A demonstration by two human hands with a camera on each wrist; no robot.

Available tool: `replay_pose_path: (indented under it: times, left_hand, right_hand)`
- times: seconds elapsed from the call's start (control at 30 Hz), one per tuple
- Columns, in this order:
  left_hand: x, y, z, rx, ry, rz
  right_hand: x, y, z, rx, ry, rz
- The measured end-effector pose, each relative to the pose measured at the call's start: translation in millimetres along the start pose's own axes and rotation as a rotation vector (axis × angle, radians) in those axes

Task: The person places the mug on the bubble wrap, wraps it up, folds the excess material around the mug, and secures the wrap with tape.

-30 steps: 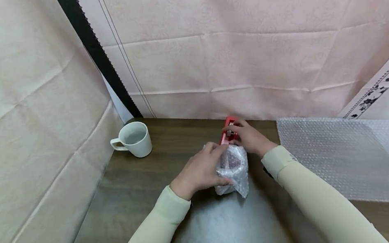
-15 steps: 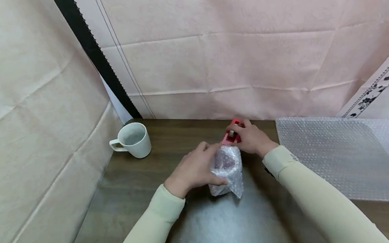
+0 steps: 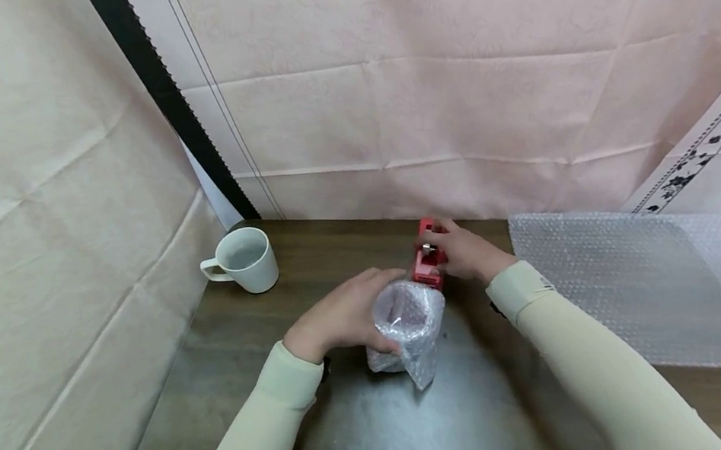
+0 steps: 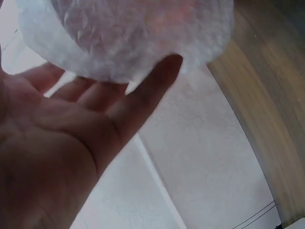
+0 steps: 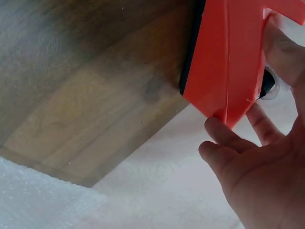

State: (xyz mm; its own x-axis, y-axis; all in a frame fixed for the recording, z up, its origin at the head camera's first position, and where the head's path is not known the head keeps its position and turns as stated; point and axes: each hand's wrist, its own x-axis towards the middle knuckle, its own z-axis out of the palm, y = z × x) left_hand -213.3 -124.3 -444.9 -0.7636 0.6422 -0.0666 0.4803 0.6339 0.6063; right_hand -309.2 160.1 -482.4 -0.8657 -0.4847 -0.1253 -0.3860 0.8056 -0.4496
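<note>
A round, cup-shaped bundle in bubble wrap (image 3: 411, 329) stands at the middle of the table, its wrinkled opening facing up and a loose corner of wrap pointing toward me. My left hand (image 3: 344, 316) grips it from the left, thumb on the near side; the left wrist view shows fingers around the wrap (image 4: 128, 43). What lies inside is blurred by the wrap. My right hand (image 3: 465, 250) holds a red tape dispenser (image 3: 428, 275), whose near end is right at the bundle's far rim. In the right wrist view, the dispenser (image 5: 228, 57) shows a dark underside, with fingers along its body.
A white mug (image 3: 255, 264) stands at the back left, handle to the left. To the right, a flat sheet of bubble wrap (image 3: 626, 295) covers part of the wooden table (image 3: 234, 412). Pale cloth (image 3: 425, 93) hangs behind and at the left.
The bundle has shifted left and a little toward me with my left hand. The tape dispenser swung right, then back left, and now sits nearer to me.
</note>
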Motion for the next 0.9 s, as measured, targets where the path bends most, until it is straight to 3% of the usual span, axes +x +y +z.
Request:
replay_pose_path:
  times: [0.23, 0.53, 0.9]
  left_hand:
    - [-1.5, 6.6, -1.2, -0.033, -0.131, 0.007]
    - [0.6, 15.6, 0.0, 0.076, -0.153, 0.04]
    - [2.2, 23.8, 0.5, 0.056, -0.192, -0.017]
  right_hand:
    - [-5.9, -2, -2, -0.063, 0.0, -0.001]
    - [-12.1, 1, 7, -0.149, 0.016, -0.061]
    - [-24.0, 6, 8, 0.027, 0.008, -0.033]
